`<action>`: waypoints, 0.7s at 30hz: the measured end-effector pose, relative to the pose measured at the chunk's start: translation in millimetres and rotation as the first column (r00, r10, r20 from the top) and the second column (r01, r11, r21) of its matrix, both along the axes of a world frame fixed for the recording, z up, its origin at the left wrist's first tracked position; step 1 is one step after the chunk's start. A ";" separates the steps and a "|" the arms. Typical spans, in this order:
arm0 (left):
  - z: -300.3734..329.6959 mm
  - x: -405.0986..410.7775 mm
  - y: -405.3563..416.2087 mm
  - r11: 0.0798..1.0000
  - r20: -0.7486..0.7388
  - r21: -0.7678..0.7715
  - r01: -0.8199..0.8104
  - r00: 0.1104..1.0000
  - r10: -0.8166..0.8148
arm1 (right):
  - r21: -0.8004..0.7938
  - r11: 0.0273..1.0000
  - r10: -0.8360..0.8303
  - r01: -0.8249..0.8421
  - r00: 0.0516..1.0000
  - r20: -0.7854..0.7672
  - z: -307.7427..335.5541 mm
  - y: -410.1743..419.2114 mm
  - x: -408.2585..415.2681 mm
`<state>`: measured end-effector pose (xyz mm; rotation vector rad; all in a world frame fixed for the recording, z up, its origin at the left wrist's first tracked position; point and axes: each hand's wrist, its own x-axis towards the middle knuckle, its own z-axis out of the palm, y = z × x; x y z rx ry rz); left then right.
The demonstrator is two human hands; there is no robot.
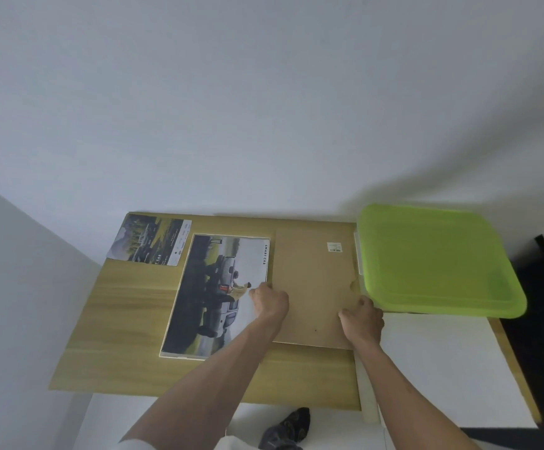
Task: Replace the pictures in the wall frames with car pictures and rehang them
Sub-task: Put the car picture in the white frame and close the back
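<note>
Down on the wooden table, a brown backing board lies flat, its far right corner carrying a small barcode sticker. Both hands sit on this board. At its left edge, the left hand has its fingers curled, seemingly pinching the edge where it meets the big car picture; the fingertips are hidden, so the exact hold cannot be told. Near the right edge, the right hand also has curled fingers bearing down on the board, and whether they grip the edge cannot be told.

That big car picture, printed "SMART CAR" along one side, lies just left of the board, touching it. A smaller car print lies at the table's far left corner, slightly tilted. A lime-green plastic lid sits at the right, overlapping the board's right edge. A white panel lies below the lid.
</note>
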<state>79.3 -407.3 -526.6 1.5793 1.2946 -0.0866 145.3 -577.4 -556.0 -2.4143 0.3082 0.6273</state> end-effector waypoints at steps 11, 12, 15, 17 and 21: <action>21.0 -44.4 101.9 0.978 0.017 0.161 0.130 0.991 -0.134 | 0.302 0.947 0.119 -0.105 0.992 -0.029 13.9 46.7 -29.3; 20.0 -52.2 114.5 0.976 0.013 0.171 0.137 0.990 -0.141 | 0.314 0.942 0.134 -0.118 0.991 -0.030 13.8 55.0 -35.5; 14.7 -79.8 149.2 0.979 0.010 0.153 0.137 0.990 -0.140 | 0.340 0.931 0.157 -0.137 0.987 -0.031 9.0 83.5 -55.2; 9.8 -98.3 168.7 0.980 0.001 0.152 0.127 0.992 -0.128 | 0.333 0.928 0.180 -0.166 0.984 -0.014 5.0 102.3 -68.6; 3.2 -130.6 195.8 0.989 -0.004 0.127 0.076 0.997 -0.076 | 0.290 0.928 0.239 -0.235 0.971 0.023 -1.7 130.8 -94.2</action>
